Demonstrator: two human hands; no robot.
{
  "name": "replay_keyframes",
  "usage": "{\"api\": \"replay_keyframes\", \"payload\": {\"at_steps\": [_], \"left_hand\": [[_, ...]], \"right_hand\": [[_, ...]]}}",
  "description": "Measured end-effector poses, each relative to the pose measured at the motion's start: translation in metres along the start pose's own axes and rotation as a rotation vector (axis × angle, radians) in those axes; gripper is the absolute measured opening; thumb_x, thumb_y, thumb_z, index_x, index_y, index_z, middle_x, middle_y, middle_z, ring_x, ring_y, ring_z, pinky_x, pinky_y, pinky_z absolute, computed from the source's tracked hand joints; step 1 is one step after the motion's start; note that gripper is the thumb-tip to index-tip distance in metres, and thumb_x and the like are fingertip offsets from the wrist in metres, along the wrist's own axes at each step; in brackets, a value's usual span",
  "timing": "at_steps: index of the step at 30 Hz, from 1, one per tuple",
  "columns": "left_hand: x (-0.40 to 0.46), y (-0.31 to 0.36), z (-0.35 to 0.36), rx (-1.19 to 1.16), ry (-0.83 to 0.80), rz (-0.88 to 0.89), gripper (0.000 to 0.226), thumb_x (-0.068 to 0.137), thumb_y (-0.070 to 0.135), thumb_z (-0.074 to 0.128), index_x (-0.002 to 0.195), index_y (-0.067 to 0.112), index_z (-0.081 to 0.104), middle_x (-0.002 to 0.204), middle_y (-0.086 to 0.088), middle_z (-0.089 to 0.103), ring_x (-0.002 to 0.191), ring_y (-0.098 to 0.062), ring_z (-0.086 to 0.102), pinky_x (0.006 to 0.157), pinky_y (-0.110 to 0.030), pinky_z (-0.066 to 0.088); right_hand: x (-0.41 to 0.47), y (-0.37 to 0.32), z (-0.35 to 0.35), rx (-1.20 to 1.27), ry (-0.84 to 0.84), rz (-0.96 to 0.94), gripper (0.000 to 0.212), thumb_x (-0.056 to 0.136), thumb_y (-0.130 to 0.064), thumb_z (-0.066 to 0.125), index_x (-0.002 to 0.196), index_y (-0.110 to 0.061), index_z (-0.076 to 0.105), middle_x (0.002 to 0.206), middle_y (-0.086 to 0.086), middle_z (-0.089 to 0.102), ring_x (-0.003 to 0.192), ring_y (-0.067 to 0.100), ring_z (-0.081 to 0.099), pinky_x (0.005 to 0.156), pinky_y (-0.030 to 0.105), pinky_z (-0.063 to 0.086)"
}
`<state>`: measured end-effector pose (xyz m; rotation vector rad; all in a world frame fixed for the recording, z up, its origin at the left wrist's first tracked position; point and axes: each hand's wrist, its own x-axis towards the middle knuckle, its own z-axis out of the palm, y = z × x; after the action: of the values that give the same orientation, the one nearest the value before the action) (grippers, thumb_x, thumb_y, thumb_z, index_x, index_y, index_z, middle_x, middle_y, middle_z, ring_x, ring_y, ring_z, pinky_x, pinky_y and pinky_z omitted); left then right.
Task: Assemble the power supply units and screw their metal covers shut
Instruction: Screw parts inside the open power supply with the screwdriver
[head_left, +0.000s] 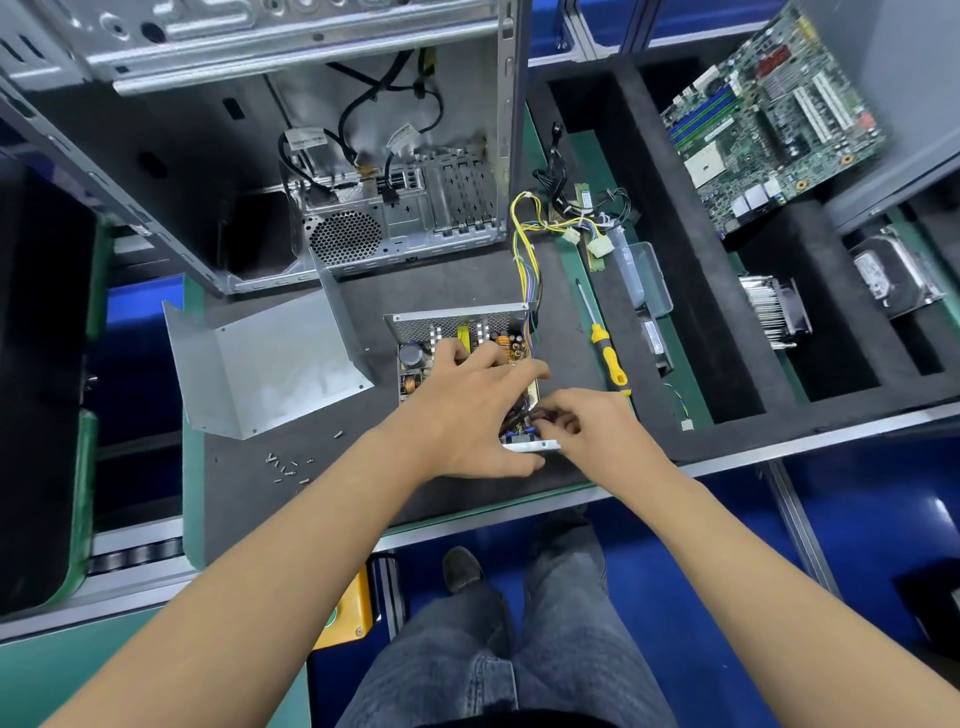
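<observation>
An open power supply unit (447, 332) lies on the black mat, its circuit board and coloured cable bundle (527, 260) exposed. My left hand (467, 410) lies spread over the board, fingers reaching to the unit's right side and thumb at its near edge. My right hand (576, 421) pinches small wires or a part at the unit's near right corner; what it grips is mostly hidden. The bent metal cover (270, 364) sits to the left, off the unit. Several loose screws (288, 467) lie on the mat near the front. A yellow-handled screwdriver (605, 348) rests to the right.
An empty PC case (311, 156) stands open behind the unit. Foam trays on the right hold a motherboard (769, 114), a heatsink (774, 312) and a hard drive (893, 270). A clear plastic box (647, 275) and a memory stick (589, 228) lie beyond the screwdriver.
</observation>
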<state>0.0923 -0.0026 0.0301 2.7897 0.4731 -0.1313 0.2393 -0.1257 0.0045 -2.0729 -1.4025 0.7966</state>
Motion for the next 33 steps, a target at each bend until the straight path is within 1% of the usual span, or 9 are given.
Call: {"api": "replay_keyframes", "payload": {"at_steps": [2, 4, 9, 13, 18, 22, 27, 31, 33], "left_hand": [[0.0001, -0.0001, 0.0002, 0.002, 0.000, 0.001, 0.084, 0.068, 0.077, 0.052, 0.134, 0.027, 0.040, 0.103, 0.006, 0.063, 0.113, -0.020, 0.045, 0.095, -0.051, 0.031], [0.0000, 0.0003, -0.0003, 0.005, -0.003, -0.001, 0.084, 0.068, 0.077, 0.053, 0.134, 0.027, 0.040, 0.104, 0.006, 0.063, 0.114, -0.020, 0.044, 0.096, -0.051, 0.031], [-0.0003, 0.0014, -0.0019, 0.006, -0.008, -0.004, 0.083, 0.069, 0.075, 0.054, 0.135, 0.027, 0.040, 0.105, 0.006, 0.062, 0.114, -0.019, 0.043, 0.097, -0.050, 0.030], [-0.0003, 0.0013, -0.0029, 0.000, -0.015, -0.005, 0.084, 0.069, 0.074, 0.056, 0.135, 0.027, 0.039, 0.107, 0.007, 0.062, 0.115, -0.019, 0.043, 0.098, -0.050, 0.029], [-0.0009, 0.0012, -0.0020, -0.007, -0.003, -0.005, 0.082, 0.067, 0.074, 0.055, 0.133, 0.027, 0.040, 0.099, 0.008, 0.061, 0.111, -0.019, 0.043, 0.096, -0.049, 0.030], [-0.0004, 0.0011, -0.0007, -0.011, -0.004, -0.007, 0.081, 0.067, 0.075, 0.053, 0.132, 0.028, 0.038, 0.097, 0.009, 0.061, 0.111, -0.018, 0.042, 0.094, -0.047, 0.028], [-0.0007, 0.0014, -0.0022, -0.016, -0.005, -0.008, 0.081, 0.068, 0.074, 0.055, 0.132, 0.028, 0.039, 0.098, 0.007, 0.061, 0.111, -0.018, 0.041, 0.095, -0.048, 0.029], [-0.0005, 0.0016, -0.0030, -0.015, -0.017, -0.010, 0.081, 0.069, 0.074, 0.055, 0.133, 0.028, 0.038, 0.099, 0.006, 0.060, 0.111, -0.018, 0.040, 0.095, -0.048, 0.028], [-0.0002, 0.0015, -0.0028, -0.014, -0.024, -0.010, 0.081, 0.069, 0.075, 0.054, 0.133, 0.028, 0.037, 0.099, 0.007, 0.060, 0.112, -0.018, 0.040, 0.095, -0.047, 0.028]], "right_hand": [[0.0005, -0.0003, 0.0015, 0.000, -0.002, -0.005, 0.011, 0.087, -0.010, 0.072, 0.097, -0.006, 0.075, 0.078, 0.000, 0.065, 0.069, 0.012, 0.057, 0.065, 0.006, 0.042], [0.0013, -0.0014, 0.0030, -0.013, -0.001, -0.011, 0.011, 0.088, -0.009, 0.072, 0.097, -0.004, 0.074, 0.077, 0.001, 0.064, 0.068, 0.013, 0.056, 0.065, 0.012, 0.043], [0.0057, -0.0052, -0.0002, -0.152, -0.043, -0.066, 0.010, 0.091, -0.011, 0.066, 0.095, -0.003, 0.072, 0.077, 0.001, 0.055, 0.070, 0.019, 0.053, 0.067, 0.033, 0.047], [0.0095, -0.0078, -0.0033, -0.246, -0.095, -0.074, 0.010, 0.093, -0.014, 0.063, 0.095, -0.006, 0.069, 0.078, -0.001, 0.050, 0.073, 0.020, 0.048, 0.063, 0.028, 0.034], [0.0091, -0.0086, -0.0048, -0.278, -0.090, -0.090, 0.008, 0.092, -0.015, 0.065, 0.094, -0.008, 0.069, 0.076, -0.005, 0.046, 0.071, 0.018, 0.044, 0.060, 0.027, 0.028], [0.0084, -0.0071, -0.0045, -0.196, -0.070, -0.089, 0.007, 0.089, -0.011, 0.068, 0.094, -0.006, 0.072, 0.072, -0.006, 0.047, 0.066, 0.016, 0.046, 0.061, 0.025, 0.033], [0.0034, -0.0038, -0.0016, -0.073, -0.002, -0.073, 0.008, 0.085, -0.007, 0.073, 0.093, -0.004, 0.075, 0.073, 0.003, 0.058, 0.064, 0.016, 0.049, 0.062, 0.020, 0.037], [0.0038, -0.0028, 0.0000, -0.078, 0.002, -0.083, 0.013, 0.084, -0.007, 0.075, 0.096, -0.004, 0.076, 0.075, 0.001, 0.054, 0.066, 0.016, 0.049, 0.064, 0.024, 0.039], [0.0027, -0.0026, -0.0003, -0.088, 0.002, -0.101, 0.015, 0.083, -0.006, 0.075, 0.098, -0.005, 0.076, 0.078, 0.004, 0.058, 0.068, 0.016, 0.050, 0.067, 0.027, 0.044]]}}
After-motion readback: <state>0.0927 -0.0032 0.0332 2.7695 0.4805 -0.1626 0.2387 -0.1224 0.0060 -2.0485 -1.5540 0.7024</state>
